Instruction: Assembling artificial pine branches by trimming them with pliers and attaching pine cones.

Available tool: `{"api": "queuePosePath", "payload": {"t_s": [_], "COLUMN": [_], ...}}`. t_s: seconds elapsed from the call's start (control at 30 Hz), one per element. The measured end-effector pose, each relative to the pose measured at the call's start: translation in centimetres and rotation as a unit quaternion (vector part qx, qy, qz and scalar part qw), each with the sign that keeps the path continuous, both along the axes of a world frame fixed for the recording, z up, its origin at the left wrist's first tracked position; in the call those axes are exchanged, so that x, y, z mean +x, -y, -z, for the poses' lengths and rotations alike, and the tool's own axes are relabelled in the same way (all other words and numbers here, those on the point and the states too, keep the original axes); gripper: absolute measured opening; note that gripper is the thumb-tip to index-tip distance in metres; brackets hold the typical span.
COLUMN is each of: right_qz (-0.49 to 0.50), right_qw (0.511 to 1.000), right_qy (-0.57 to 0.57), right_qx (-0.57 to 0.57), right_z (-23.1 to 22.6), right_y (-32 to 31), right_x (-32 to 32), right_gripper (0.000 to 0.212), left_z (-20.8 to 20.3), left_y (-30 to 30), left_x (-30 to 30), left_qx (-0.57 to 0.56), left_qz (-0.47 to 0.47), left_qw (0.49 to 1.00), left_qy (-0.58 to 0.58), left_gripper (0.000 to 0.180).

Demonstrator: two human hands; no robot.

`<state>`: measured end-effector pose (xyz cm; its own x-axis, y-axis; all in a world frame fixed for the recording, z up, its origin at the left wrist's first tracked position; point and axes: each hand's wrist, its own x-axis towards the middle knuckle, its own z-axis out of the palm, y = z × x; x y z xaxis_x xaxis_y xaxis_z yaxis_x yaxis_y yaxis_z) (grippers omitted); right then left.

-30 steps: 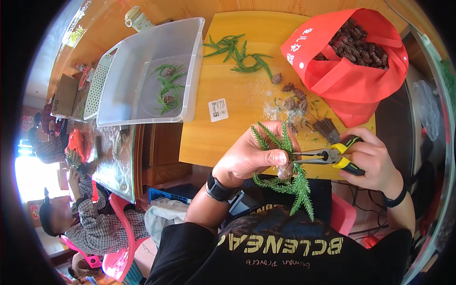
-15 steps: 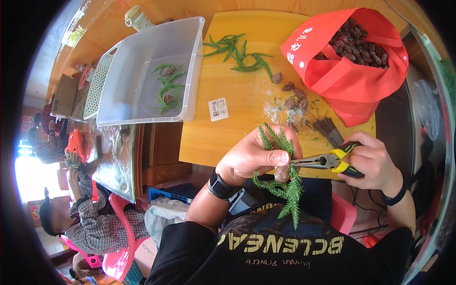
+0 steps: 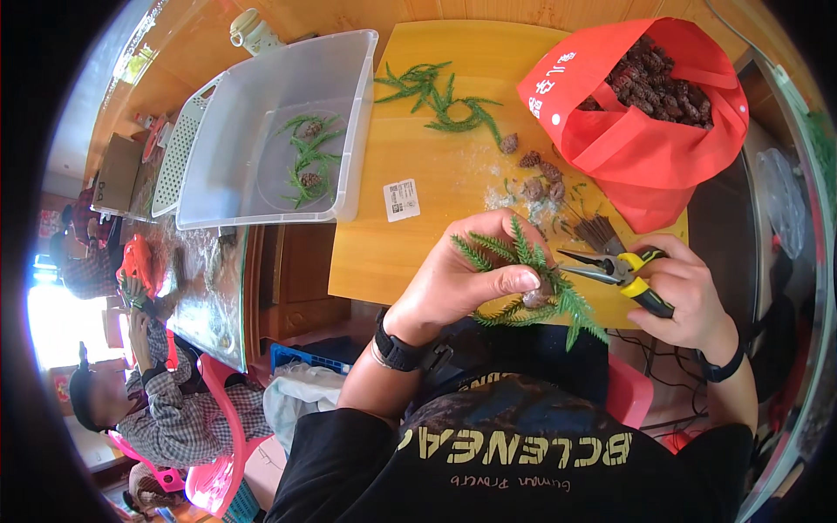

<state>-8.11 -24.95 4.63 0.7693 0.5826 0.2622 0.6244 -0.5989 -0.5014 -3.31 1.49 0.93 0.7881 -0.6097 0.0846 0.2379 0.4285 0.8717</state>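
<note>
Closed around a green artificial pine sprig (image 3: pixel 571 309), my left hand (image 3: pixel 475 275) holds it over the near edge of the table. A brown pine cone (image 3: pixel 538 295) sits among its needles beside my thumb, partly covered by fingers and greenery. My right hand (image 3: pixel 689 288) grips yellow-and-black long-nose pliers (image 3: pixel 623 268). The jaws are spread and point at the sprig, just right of my left fingertips. Beyond my hands, several loose pine cones (image 3: pixel 534 189) and a bundle of thin brown stems (image 3: pixel 602 235) lie on the table.
A red bag (image 3: pixel 645 148) full of pine cones stands at the back right. A clear plastic bin (image 3: pixel 344 196) on the left holds sprigs with cones. Loose green sprigs (image 3: pixel 458 122) and a white label (image 3: pixel 402 200) lie on the yellow table (image 3: pixel 392 261). Another person (image 3: pixel 187 401) sits at far left.
The pliers' jaws have opened and drawn back from the sprig. My left hand has turned the sprig, so its lower tip now points right and sits higher.
</note>
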Motion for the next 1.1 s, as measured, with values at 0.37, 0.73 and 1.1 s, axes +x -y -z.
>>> {"api": "queuePosePath", "payload": {"t_s": [0.37, 0.73, 1.1], "right_qz": [0.008, 0.033, 0.065], "right_qw": [1.000, 0.999, 0.997], "right_qy": [0.010, 0.012, -0.032], "right_qx": [-0.001, 0.007, 0.019], "right_z": [-0.4, -0.1, -0.2], "right_y": [-0.4, -0.5, -0.9], "right_x": [-0.4, -0.7, -0.9], "right_gripper": [0.025, 0.024, 0.021], "left_z": [0.0, 0.3, 1.0], "left_y": [-0.4, -0.5, 0.2], "left_x": [-0.4, -0.4, -0.6], "left_qx": [0.065, 0.123, 0.096], "left_qz": [-0.006, -0.033, -0.030], "left_qw": [0.998, 0.990, 0.994], "left_qy": [-0.006, 0.051, 0.048], "left_gripper": [0.036, 0.032, 0.027]}}
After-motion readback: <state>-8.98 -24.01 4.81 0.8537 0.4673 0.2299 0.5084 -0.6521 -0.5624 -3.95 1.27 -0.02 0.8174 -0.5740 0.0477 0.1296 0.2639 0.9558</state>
